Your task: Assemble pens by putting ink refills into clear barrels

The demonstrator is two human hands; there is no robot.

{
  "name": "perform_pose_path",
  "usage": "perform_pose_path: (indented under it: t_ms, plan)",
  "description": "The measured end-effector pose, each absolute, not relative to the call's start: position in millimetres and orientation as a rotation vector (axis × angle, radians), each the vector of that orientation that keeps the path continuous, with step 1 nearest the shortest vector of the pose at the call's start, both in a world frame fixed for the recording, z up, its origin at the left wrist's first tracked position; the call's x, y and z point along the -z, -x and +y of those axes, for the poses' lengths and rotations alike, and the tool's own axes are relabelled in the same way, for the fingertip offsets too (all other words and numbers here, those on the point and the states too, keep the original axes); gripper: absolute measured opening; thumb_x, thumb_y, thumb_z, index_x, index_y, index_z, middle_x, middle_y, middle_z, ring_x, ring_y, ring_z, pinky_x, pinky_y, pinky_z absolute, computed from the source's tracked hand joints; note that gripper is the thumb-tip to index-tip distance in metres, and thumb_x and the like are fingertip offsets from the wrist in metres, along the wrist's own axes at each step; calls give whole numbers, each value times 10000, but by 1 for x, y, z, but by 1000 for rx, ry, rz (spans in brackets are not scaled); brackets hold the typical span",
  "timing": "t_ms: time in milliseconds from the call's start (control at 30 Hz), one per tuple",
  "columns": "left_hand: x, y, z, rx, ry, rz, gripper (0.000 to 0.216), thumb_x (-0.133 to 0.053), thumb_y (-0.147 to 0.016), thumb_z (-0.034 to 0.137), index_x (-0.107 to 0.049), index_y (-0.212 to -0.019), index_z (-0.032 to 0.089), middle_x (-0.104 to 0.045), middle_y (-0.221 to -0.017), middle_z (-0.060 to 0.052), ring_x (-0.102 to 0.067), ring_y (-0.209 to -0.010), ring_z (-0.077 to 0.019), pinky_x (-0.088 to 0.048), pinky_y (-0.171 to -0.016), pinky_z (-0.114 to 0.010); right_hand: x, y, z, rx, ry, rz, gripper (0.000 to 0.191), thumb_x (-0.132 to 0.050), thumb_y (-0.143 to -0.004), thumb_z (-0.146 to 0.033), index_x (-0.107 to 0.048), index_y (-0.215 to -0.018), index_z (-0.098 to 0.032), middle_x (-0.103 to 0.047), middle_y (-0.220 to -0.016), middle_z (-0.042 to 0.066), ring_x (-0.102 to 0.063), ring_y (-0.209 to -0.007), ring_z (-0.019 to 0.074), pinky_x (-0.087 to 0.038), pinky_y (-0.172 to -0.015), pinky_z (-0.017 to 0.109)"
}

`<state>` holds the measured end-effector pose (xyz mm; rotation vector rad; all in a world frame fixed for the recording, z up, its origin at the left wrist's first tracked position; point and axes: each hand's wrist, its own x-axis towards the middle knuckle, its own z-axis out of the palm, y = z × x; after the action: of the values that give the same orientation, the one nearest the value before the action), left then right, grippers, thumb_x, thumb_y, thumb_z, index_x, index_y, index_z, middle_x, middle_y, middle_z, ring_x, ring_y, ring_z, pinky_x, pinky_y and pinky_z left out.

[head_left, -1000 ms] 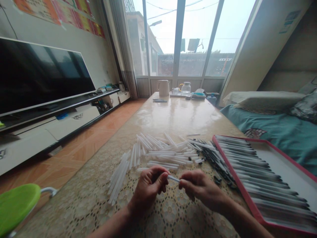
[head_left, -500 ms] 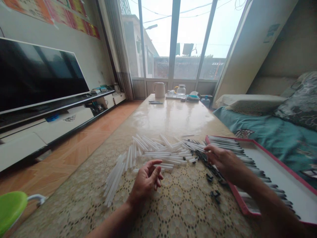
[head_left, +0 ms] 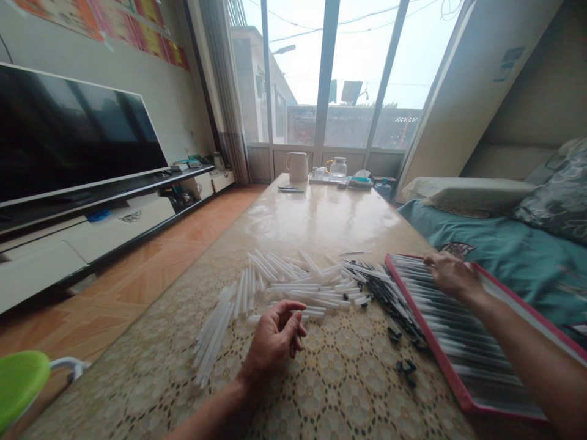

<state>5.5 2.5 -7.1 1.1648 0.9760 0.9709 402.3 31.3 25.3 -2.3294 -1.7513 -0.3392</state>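
Observation:
My left hand (head_left: 280, 330) rests just above the patterned tablecloth, its fingers loosely curled and apart, with nothing visible in it. Beyond it lies a loose pile of white plastic tubes (head_left: 293, 287), with more tubes (head_left: 213, 336) fanned out to the left. My right hand (head_left: 452, 274) is over the far end of a red-rimmed box (head_left: 447, 366). Its fingers are bent together at the ends of the slim white-and-dark sticks (head_left: 440, 318) inside; what they grip is hidden. Thin dark rods (head_left: 385, 290) lie beside the box, near small black pieces (head_left: 406, 370).
At the table's far end stand a pitcher (head_left: 298, 167), a glass jug (head_left: 338, 168) and a tissue pack (head_left: 360, 178). A green stool (head_left: 21, 385) is at the lower left. The sofa (head_left: 499, 238) borders the right side.
My right hand has moved right, from the dark rods to the far end of the box. The sticks in the box now spread further right and look blurred. My left hand stays put.

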Motion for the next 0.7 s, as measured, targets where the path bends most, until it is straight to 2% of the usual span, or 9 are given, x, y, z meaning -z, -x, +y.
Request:
perform_pose_path:
  t_ms: [200,267,367,433,500,600,700]
  plan:
    - [5,-7,1,-959,-1183,1002,335,-624,-748,420,-578,-927,141,-582,-574,29,-499,-397,-77,-344,-366,-176,-24,-391,34,355,2205,-1736,210,-486,-815,-149,-678,-891,-109,-638,-1008,220,-605,-920,324,-404,-715,381]
    - [6,-7,0,-952,-1197,996,320,-620,-752,417,-578,-911,142,-580,-574,29,-496,-398,-75,-346,-364,-174,-26,-368,35,341,2140,-1745,225,-465,-826,-153,-664,-910,-92,-642,-977,208,-613,-902,295,-420,-730,366]
    - [8,-8,-2,-932,-1237,1013,287,-610,-764,413,-585,-868,147,-573,-575,29,-498,-405,-76,-349,-363,-173,-26,-316,31,227,1998,-1876,181,-489,-839,-219,-659,-863,-162,-660,-834,76,-632,-720,176,-445,-695,287]
    - [9,-7,-3,-913,-1270,1016,268,-602,-776,407,-590,-849,149,-564,-578,29,-500,-411,-76,-348,-364,-172,-24,-277,22,135,1882,-2011,124,-529,-811,-219,-652,-805,-211,-645,-779,9,-617,-693,143,-441,-697,266]
    - [9,-7,-5,-895,-1299,1000,252,-599,-784,397,-594,-845,152,-558,-586,29,-498,-420,-75,-350,-372,-173,-20,-245,12,-22,1760,-2121,121,-520,-798,-165,-637,-803,-197,-629,-812,26,-606,-705,148,-437,-660,263]
    - [8,-6,-7,-857,-1348,948,234,-606,-785,382,-602,-836,153,-559,-592,23,-501,-435,-80,-375,-402,-186,-13,-217,-1,-16,1777,-2124,100,-532,-780,-134,-615,-793,-187,-611,-843,61,-591,-788,185,-433,-675,274]
    - [8,-7,-11,-812,-1393,885,226,-613,-784,367,-619,-823,144,-560,-603,12,-517,-455,-85,-409,-439,-202,-7,-212,-4,12,1828,-2101,126,-503,-787,-108,-598,-778,-190,-603,-844,67,-580,-773,183,-430,-661,264]
